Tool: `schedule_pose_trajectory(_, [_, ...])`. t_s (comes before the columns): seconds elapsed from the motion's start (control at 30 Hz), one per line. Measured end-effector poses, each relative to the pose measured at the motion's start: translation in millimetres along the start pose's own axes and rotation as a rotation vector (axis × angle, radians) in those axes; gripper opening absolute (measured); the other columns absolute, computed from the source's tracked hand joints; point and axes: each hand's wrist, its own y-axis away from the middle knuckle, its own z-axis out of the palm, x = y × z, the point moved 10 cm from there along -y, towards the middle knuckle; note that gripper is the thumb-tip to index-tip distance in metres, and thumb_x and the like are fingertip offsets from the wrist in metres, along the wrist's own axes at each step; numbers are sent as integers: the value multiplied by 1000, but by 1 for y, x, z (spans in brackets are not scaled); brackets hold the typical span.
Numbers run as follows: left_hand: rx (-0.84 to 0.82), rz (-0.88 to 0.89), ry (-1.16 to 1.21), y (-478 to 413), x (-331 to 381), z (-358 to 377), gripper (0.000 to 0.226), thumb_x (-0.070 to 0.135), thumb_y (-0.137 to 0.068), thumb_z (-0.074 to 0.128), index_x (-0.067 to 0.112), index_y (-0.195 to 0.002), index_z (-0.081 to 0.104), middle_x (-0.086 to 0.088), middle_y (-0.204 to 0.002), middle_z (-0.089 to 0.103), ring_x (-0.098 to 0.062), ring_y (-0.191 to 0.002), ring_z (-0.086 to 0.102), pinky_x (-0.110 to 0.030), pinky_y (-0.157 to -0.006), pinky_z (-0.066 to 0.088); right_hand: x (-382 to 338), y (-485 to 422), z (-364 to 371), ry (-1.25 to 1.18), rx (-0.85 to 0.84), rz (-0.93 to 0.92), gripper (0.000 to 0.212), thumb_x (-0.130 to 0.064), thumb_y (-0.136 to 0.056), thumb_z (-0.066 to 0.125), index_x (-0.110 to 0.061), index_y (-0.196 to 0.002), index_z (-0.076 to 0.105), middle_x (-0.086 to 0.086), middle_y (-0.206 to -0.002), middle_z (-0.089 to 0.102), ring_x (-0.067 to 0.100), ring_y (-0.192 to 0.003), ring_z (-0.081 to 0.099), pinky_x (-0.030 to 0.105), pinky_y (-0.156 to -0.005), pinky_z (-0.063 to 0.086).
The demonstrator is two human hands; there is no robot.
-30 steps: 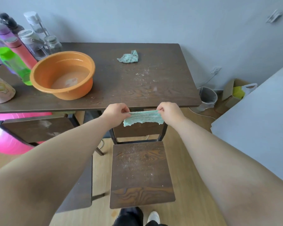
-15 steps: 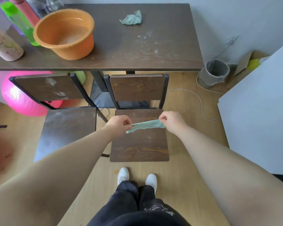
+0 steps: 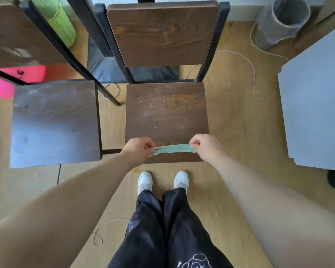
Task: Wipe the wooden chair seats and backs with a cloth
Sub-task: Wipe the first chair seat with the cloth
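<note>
A green cloth (image 3: 172, 149) is stretched flat between my two hands above the front edge of the middle chair's seat (image 3: 165, 113). My left hand (image 3: 138, 148) pinches its left end and my right hand (image 3: 206, 147) pinches its right end. The seat is dark brown wood, speckled with pale dust and crumbs. Its wooden back (image 3: 162, 33) stands behind it in a black metal frame. A second chair stands to the left, with a dusty dark seat (image 3: 54, 122) and its back (image 3: 14, 35) at the upper left.
A grey bin (image 3: 282, 20) stands on the floor at the upper right, with a white cord (image 3: 252, 74) trailing from it. A grey board (image 3: 315, 113) fills the right side. A pink ball (image 3: 14, 78) and a green roll (image 3: 60, 22) lie behind the left chair. My white shoes (image 3: 162, 180) stand just before the seat.
My view has tilted down, so the table and bowl have left the frame. My hands have drawn the cloth down and toward me, from the chair's back level to the seat's front edge.
</note>
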Motion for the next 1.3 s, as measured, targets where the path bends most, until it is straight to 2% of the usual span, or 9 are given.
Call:
schedule_pose_trajectory(0.13, [-23,5,-19,-45,-25,23,7,32,-92,65,27,-96,67,10,-88,64,-8,-78,57,-23,-63,46,16,-35,35,26,-15,11,15,-15,-94,58,-19,-93,72,-4,-99,68,17,-92,60,30,-76,48])
schedule_pose_trajectory(0.27, [-5,18,-14,-84,-39,25,4,30,-91,66,27,-94,67,7,-92,67,-13,-83,61,-26,-65,45,18,-73,51,57,-20,-7,19,-12,-95,55,-17,-95,72,-2,-100,69,18,-95,61,27,-74,45])
schedule_pose_trajectory(0.5, [106,51,-113,-146,-37,3,14,33,-96,61,22,-102,67,1,-95,66,-13,-75,57,-27,-59,45,8,-129,49,55,102,-23,20,-15,-99,54,-14,-107,73,2,-109,68,19,-99,61,33,-87,51])
schedule_pose_trajectory(0.73, [173,87,-185,-181,-27,-10,17,31,-97,58,19,-106,64,0,-82,63,-18,-72,57,-28,-57,39,7,-173,39,46,184,-18,21,-10,-97,53,-20,-100,72,-1,-100,69,20,-90,63,39,-78,57])
schedule_pose_trajectory(0.8, [186,99,-226,-179,-25,-9,22,32,-98,55,19,-114,63,-4,-97,63,-23,-84,58,-31,-64,43,9,-176,38,23,194,-6,15,-17,-96,58,-18,-105,71,0,-102,68,20,-90,63,35,-78,55])
schedule_pose_trajectory(0.93, [243,132,-403,-168,-24,-5,40,34,-98,54,21,-136,49,-7,-131,51,-30,-122,44,-44,-96,44,21,-167,39,-23,238,68,22,-24,-95,63,-16,-115,66,2,-104,67,19,-86,61,29,-74,51])
schedule_pose_trajectory(1.07, [326,221,-600,-149,-26,4,57,42,-95,57,22,-145,37,-7,-143,42,-30,-130,38,-46,-107,37,44,-148,45,-20,293,195,23,-30,-93,64,-14,-109,67,3,-98,69,23,-90,64,29,-68,49])
schedule_pose_trajectory(1.2, [393,236,-698,-137,-35,10,71,49,-97,49,20,-155,21,-8,-162,19,-29,-149,15,-50,-121,16,52,-133,63,4,306,277,26,-38,-93,64,-12,-96,65,2,-86,65,20,-76,59,23,-51,33])
schedule_pose_trajectory(1.3, [421,216,-718,-133,-43,13,73,46,-97,48,20,-157,16,-10,-165,11,-30,-151,11,-52,-122,12,45,-130,71,57,370,268,28,-41,-89,67,-14,-94,66,3,-90,63,19,-79,59,24,-53,41])
